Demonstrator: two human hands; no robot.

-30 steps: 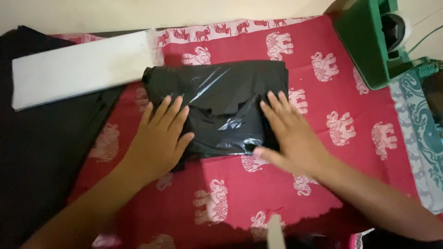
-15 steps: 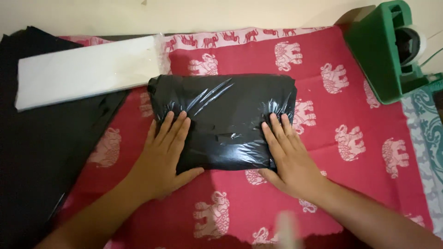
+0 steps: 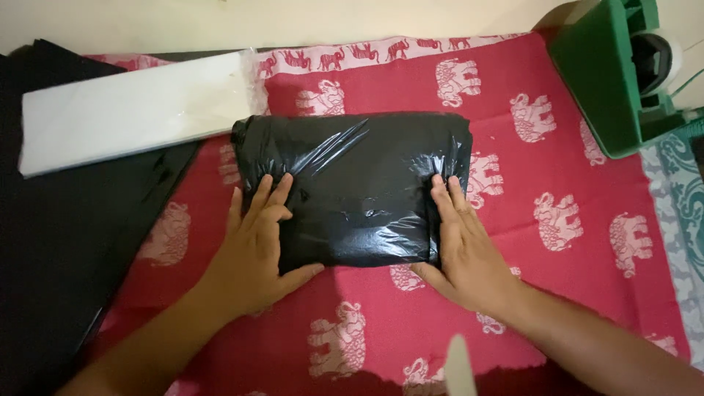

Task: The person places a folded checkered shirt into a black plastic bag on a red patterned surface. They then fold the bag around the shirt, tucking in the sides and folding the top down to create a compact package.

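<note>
Black plastic-wrapped parcel (image 3: 356, 187) lies flat at the middle of a red cloth with white elephants (image 3: 572, 220), its long edges running from 9 to 3 o'clock. The left hand (image 3: 257, 253) rests flat on the parcel's 8 o'clock corner, fingers spread, thumb hooked along the near edge. The right hand (image 3: 466, 246) lies flat against the parcel's 4 o'clock corner, fingers together pointing to 12 o'clock, thumb tucked by the near edge. Both hands are open, pressing rather than gripping, and set well apart with the parcel's middle between them.

At 10 o'clock a long white flat packet (image 3: 132, 110) sits just beside the parcel's far left corner. A black sheet (image 3: 66, 242) covers the 9 o'clock side. At 2 o'clock a green tape dispenser (image 3: 612, 77) stands well apart from the parcel. Bare red cloth shows at 3 o'clock and along the near edge at 6 o'clock.
</note>
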